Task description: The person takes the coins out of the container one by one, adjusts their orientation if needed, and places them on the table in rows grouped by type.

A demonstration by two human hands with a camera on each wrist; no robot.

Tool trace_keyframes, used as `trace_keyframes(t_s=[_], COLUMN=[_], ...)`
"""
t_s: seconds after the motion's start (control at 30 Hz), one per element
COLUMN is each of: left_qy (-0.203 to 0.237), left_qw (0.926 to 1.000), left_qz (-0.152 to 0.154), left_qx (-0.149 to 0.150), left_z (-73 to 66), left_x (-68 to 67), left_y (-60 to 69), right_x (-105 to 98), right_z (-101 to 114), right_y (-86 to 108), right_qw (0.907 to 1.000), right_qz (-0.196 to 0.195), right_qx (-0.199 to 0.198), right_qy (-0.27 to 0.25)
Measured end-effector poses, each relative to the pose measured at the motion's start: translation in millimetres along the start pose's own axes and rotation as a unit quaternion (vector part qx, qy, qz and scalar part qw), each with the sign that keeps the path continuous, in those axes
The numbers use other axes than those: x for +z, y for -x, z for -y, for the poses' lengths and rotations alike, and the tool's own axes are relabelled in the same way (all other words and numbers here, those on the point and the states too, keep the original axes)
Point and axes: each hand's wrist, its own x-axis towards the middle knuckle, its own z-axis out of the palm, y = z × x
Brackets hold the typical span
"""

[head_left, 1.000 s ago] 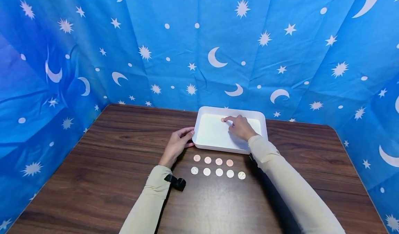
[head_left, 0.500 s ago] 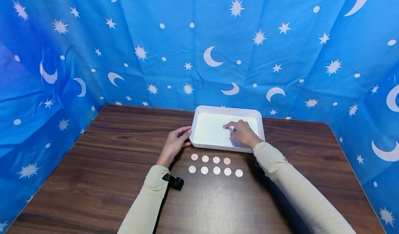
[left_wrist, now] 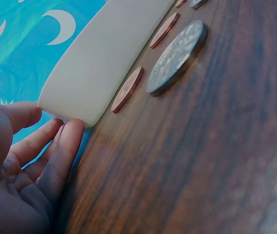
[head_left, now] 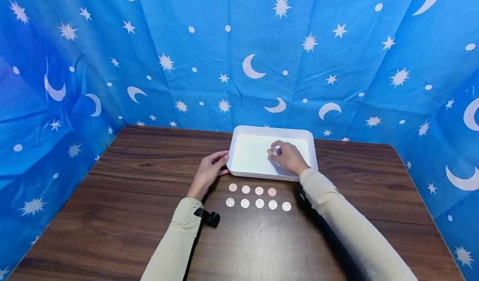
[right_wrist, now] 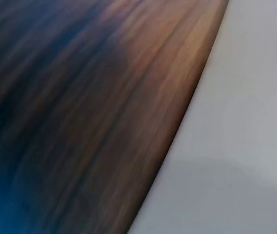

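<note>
A white rectangular tray stands at the back of the wooden table. My left hand holds the tray's left end, its thumb at the rim and fingertips low on the wall in the left wrist view. Over the inside of the tray, my right hand pinches a copper-coloured coin between thumb and index finger. The right wrist view has the tray's outer wall but only a sliver of the hand at its edge.
In front of the tray lie a row of several copper coins and, nearer, a row of several silver coins. The brown table runs back to a blue cloth with moons and stars.
The right index finger first drew the coin nearer across the tray floor. Its thumb and finger have since come together on the coin. The left hand stays at the tray.
</note>
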Motion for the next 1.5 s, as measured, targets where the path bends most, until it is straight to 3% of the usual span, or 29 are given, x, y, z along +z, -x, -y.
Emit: trace_keyframes(t_s=[0.33, 0.63, 0.77, 1.17, 1.5], left_qy=[-0.002, 0.005, 0.004, 0.004, -0.002], left_qw=[1.0, 1.0, 1.0, 1.0, 1.0], left_qz=[-0.004, -0.002, -0.003, 0.0, -0.003], left_qx=[-0.002, 0.007, 0.004, -0.001, -0.004], left_z=[1.6, 2.0, 2.1, -0.3, 0.0], left_x=[-0.5, -0.3, -0.5, 1.4, 0.4], left_y=[-2.1, -0.3, 0.1, 0.1, 0.2], right_x=[5.2, 5.0, 4.8, -5.6, -7.6], right_z=[-3.2, -1.4, 1.1, 9.2, 6.3], right_y=[-8.8, -8.9, -6.4, 2.0, 3.7], right_qw=[0.9994, 0.9997, 0.9994, 0.9984, 0.9989], right_qz=[0.009, 0.015, 0.019, 0.056, 0.031], right_qx=[0.035, 0.015, 0.024, 0.007, 0.007], right_qy=[0.003, 0.009, 0.013, 0.006, 0.033])
